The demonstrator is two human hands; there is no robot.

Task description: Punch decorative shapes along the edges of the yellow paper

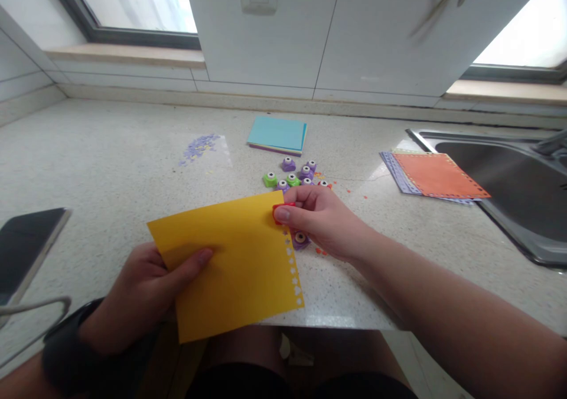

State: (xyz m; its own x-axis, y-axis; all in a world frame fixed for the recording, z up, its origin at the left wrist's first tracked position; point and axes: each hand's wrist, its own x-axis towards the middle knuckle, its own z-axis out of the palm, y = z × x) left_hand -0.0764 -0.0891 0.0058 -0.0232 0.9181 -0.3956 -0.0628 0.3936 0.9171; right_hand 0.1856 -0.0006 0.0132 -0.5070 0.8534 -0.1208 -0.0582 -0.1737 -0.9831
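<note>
We hold our bare left hand (139, 292) low, the left thumb (191, 269) stretched flat on top and the left fingers (148, 253) mostly hidden beneath. Our bare right hand (328, 219) sits higher, right thumb (292, 214) and curled right fingers (308, 194) pinching, the bare right forearm (443, 292) slanting in from the lower right. Below, our thighs (248, 349) lie slightly parted.

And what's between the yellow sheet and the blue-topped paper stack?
In the head view, a cluster of small, mostly purple punches lies between the yellow sheet and blue-topped stack.
</note>
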